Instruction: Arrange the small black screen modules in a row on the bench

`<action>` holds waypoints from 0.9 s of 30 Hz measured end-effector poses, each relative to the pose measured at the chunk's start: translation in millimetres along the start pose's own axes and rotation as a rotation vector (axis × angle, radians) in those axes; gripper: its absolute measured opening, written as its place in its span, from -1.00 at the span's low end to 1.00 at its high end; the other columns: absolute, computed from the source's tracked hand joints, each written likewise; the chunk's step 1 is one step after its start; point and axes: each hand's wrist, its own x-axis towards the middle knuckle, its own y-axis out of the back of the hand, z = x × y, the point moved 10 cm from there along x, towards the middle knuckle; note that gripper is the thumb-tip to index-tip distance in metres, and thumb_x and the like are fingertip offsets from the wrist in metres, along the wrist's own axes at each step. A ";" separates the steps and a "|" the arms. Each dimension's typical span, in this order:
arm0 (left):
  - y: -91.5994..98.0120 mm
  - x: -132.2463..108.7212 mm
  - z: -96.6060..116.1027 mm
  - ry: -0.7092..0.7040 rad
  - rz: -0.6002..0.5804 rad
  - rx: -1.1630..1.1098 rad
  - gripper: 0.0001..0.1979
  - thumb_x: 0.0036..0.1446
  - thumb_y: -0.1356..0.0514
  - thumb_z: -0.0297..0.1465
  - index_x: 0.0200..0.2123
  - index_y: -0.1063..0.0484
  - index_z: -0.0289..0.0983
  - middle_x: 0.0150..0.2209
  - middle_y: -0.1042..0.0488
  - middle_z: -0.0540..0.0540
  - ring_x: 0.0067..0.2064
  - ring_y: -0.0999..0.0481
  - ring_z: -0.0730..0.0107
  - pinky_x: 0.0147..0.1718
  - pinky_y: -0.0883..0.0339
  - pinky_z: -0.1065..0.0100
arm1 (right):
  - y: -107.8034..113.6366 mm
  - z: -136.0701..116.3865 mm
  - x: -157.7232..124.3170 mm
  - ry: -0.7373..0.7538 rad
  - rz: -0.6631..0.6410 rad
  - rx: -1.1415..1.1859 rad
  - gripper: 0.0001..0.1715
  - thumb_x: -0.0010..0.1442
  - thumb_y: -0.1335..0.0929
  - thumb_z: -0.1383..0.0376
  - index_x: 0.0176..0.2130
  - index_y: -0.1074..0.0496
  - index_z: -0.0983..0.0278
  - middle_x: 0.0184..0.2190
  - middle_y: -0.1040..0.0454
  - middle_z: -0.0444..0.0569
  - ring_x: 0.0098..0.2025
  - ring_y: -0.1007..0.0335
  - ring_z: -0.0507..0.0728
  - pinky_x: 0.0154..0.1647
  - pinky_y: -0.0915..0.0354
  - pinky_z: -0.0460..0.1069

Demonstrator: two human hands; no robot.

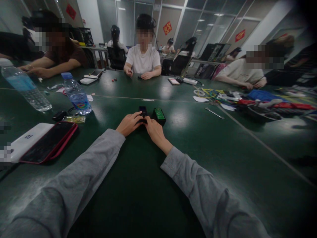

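On the dark green table (119, 185), both of my hands meet at a small black box-shaped device (142, 109) with a dark screen-like face. My left hand (130, 124) grips its left side, fingers curled over the near edge. From the right, my right hand (155, 130) holds the near right corner, thumb and fingers close together. The device's lower part is hidden behind my fingers. Just right of it, apart from my hands, stands a black case with a green circuit board (159, 114) on top.
Left are a phone (49, 142) in a red case, a white power bank (27, 137), a small bottle (76, 94), a larger bottle (27, 87) and a yellowish packet (74, 119). A wrench (214, 113) and tangled cables (215, 94) lie right. Several people sit around.
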 end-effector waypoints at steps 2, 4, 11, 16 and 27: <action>1.2 0.1 0.6 0.004 0.007 -0.002 -0.77 0.27 -0.10 -0.36 -0.01 -0.32 -0.22 0.18 -0.31 -0.22 0.09 -0.44 0.12 -0.01 -0.34 0.10 | 0.0 0.4 0.0 -0.001 0.003 0.010 -0.78 0.42 -0.19 0.27 0.03 -0.25 0.26 -0.23 -0.46 0.02 -0.18 -0.40 0.17 -0.40 -0.20 -0.05; 1.9 0.0 1.0 0.006 0.007 -0.003 -0.78 0.27 -0.10 -0.36 -0.02 -0.32 -0.22 0.16 -0.32 -0.21 0.09 -0.43 0.12 -0.02 -0.34 0.10 | -0.2 1.0 0.0 -0.007 0.003 0.014 -0.78 0.43 -0.18 0.26 0.02 -0.26 0.26 -0.22 -0.45 0.03 -0.17 -0.39 0.17 -0.40 -0.20 -0.06; 0.9 0.2 0.4 0.021 -0.013 0.019 -0.78 0.26 -0.11 -0.37 -0.03 -0.34 -0.21 0.15 -0.32 -0.20 0.08 -0.41 0.09 -0.03 -0.34 0.08 | 1.3 -0.7 0.1 -0.005 -0.008 0.009 -0.80 0.42 -0.20 0.28 0.02 -0.25 0.26 -0.23 -0.45 0.02 -0.18 -0.38 0.17 -0.40 -0.21 -0.04; -0.1 0.2 -0.8 0.032 -0.015 0.023 -0.75 0.25 -0.11 -0.35 -0.01 -0.33 -0.19 0.16 -0.31 -0.21 0.08 -0.41 0.08 -0.05 -0.34 0.08 | 1.6 -0.4 1.2 -0.021 -0.019 0.025 -0.76 0.39 -0.20 0.33 0.05 -0.23 0.26 -0.19 -0.45 0.03 -0.14 -0.38 0.18 -0.32 -0.26 -0.02; -1.1 0.3 -2.7 0.037 -0.013 -0.014 -0.78 0.24 -0.12 -0.41 -0.03 -0.30 -0.22 0.14 -0.28 -0.22 0.08 -0.40 0.09 -0.03 -0.37 0.08 | 0.1 -2.2 0.3 0.003 0.009 0.078 -0.68 0.38 -0.20 0.33 0.11 -0.18 0.29 -0.15 -0.43 0.07 -0.09 -0.35 0.20 -0.21 -0.32 0.01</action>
